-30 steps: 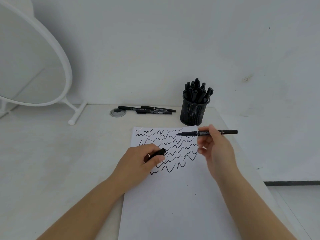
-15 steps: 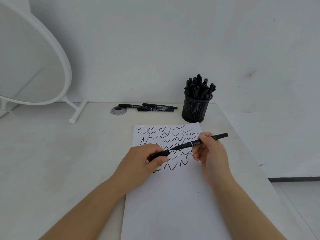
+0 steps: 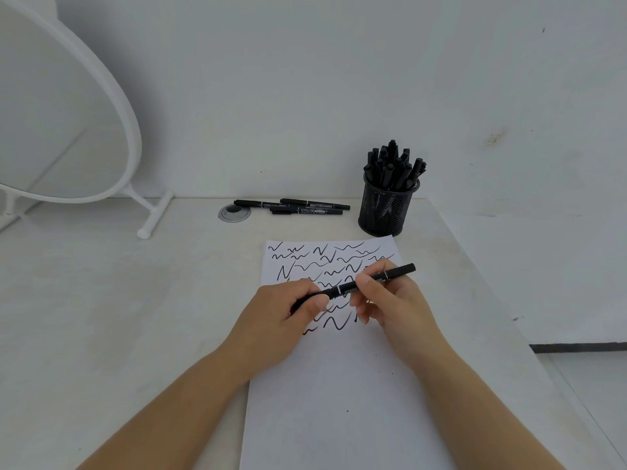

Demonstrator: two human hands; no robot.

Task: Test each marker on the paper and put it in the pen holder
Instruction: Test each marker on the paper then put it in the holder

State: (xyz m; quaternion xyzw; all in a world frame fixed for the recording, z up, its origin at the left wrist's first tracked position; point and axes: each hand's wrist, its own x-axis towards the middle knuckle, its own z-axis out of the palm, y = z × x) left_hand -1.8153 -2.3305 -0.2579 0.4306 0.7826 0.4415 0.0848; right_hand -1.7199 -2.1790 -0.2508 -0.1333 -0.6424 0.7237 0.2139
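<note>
Head view: both hands meet over the scribbled upper part of the paper (image 3: 339, 385). Right hand (image 3: 393, 307) pinches the marker (image 3: 369, 281) mid-barrel, fingers curled round it, barrel tilted up to the right so the far end clears the sheet. Left hand (image 3: 281, 317) is curled round the marker's near end, thumb on top, where the cap (image 3: 305, 301) sits (cap mostly hidden by the fingers; can't tell if fully seated). Two-handed hold reads as recapping, judged from the grip, so the test stroke is likely done. Pen holder (image 3: 386, 208) stands just past the paper's top right corner, crammed with markers, close for the drop. Three loose markers (image 3: 295, 206) lie left of it near the wall, likely untested. Desk (image 3: 101, 300) also carries a round mirror (image 3: 68, 113) at far left.
</note>
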